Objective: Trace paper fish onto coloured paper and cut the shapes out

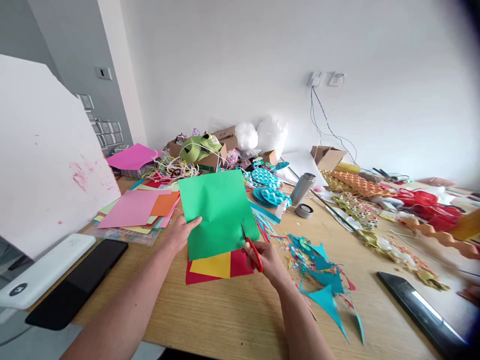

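My left hand (182, 231) pinches the left edge of a green paper sheet (215, 212), thumb on the front face. The sheet is held up, tilted over the table. In my right hand (268, 260) is a pair of scissors (255, 256) with red handles. Its blades lie against the lower right part of the green sheet, slightly apart; I cannot tell whether they have cut in. Under the green sheet, a yellow paper (213, 265) rests on a red paper (240, 264), both partly covered.
A stack of coloured paper (131, 207) lies left, near a black phone (78, 282) and a white device (48, 270). Blue paper scraps (326, 300) spread to the right. Beyond stand a steel flask (303, 189) and blue wavy discs (268, 195). Another phone (423, 310) lies far right.
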Tool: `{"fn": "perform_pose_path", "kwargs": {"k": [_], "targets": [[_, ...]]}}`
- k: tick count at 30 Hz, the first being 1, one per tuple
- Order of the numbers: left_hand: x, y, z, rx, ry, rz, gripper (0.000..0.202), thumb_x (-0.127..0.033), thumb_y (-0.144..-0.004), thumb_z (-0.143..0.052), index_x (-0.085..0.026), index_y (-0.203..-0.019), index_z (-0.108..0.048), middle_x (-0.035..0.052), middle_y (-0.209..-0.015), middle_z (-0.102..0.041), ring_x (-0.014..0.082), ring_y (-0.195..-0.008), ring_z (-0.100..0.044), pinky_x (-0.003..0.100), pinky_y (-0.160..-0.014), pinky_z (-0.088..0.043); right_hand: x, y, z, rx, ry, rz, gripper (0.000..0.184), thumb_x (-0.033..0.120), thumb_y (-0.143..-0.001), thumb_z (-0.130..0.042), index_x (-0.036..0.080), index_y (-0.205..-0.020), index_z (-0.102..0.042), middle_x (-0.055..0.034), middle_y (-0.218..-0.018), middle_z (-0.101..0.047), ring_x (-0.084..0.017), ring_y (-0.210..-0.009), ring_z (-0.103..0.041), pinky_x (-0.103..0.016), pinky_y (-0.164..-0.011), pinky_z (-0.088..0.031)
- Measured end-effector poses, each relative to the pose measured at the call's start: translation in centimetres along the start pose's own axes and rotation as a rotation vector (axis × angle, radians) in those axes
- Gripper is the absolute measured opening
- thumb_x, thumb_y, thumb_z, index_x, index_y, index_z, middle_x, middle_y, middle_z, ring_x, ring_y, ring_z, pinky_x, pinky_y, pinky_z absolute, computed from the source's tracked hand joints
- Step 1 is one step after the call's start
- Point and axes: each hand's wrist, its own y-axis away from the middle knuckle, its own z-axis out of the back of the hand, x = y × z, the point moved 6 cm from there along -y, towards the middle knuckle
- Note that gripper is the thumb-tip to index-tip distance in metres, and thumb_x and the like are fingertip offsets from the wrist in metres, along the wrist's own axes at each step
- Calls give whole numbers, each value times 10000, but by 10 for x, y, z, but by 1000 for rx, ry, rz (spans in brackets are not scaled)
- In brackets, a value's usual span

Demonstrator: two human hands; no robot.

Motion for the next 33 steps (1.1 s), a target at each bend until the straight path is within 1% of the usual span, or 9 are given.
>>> {"fn": "perform_pose_path", "kwargs": {"k": [4,10,16,19,23,27,29,33], "targets": [[-4,1,-3,5,-5,-20,570,-385,-597,-817,-142,-1087,-659,116,-1194,-651,307,-1095,-597,412,-929,-480,5,2,0,14,-17,24,633,746,-730,-495,154,-513,-542,-33,-456,-551,-83,-409,-417,-224,-430,-287],[-5,3,-7,32,-16,8,538,-382,-604,-811,-133,-1059,-667,117,-1058,-708,306,-1021,-634,437,-917,-480,-2,-1,0,-27,30,-20,619,730,-732,-514,151,-516,-549,-38,-472,-561,-80,-412,-400,-233,-435,-272],[-2,2,-6,40,-18,14,537,-393,-604,-810,-131,-1053,-674,121,-1055,-709,304,-1015,-636,438,-922,-478,-4,-2,0,-56,23,-13,613,735,-717,-528,155,-518,-538,-29,-462,-554,-78,-404,-399,-229,-428,-274],[-2,2,-4,31,-16,-1,527,-391,-605,-810,-139,-1049,-678,118,-1077,-702,305,-1039,-626,433,-928,-477,-4,-3,-1,-48,7,0,605,728,-718,-539,155,-524,-540,-29,-467,-557,-77,-406,-402,-227,-426,-275],[-4,2,-4,28,-34,-27,427,-393,-620,-798,-146,-956,-706,105,-1122,-687,310,-1118,-585,416,-954,-465,-1,-2,-3,-25,-7,19,632,743,-735,-500,153,-512,-541,-30,-463,-544,-76,-410,-399,-227,-425,-270],[-7,3,-5,24,-53,-42,406,-396,-624,-793,-143,-930,-712,103,-1140,-679,317,-1160,-557,414,-967,-459,2,-1,-3,-30,-12,34,634,734,-747,-495,152,-503,-549,-34,-462,-545,-79,-410,-405,-231,-422,-270],[-8,3,-6,27,-55,-40,399,-393,-627,-790,-142,-928,-712,103,-1149,-675,318,-1170,-549,416,-967,-460,1,-1,-3,-43,-24,31,618,723,-742,-514,154,-505,-545,-31,-460,-547,-79,-407,-409,-229,-422,-274],[-8,3,-6,27,-58,-43,384,-381,-630,-788,-148,-925,-710,102,-1115,-690,310,-1166,-554,411,-959,-464,1,-2,-2,-72,-64,25,553,681,-697,-607,165,-514,-524,-8,-439,-539,-77,-387,-405,-220,-411,-277]]}}
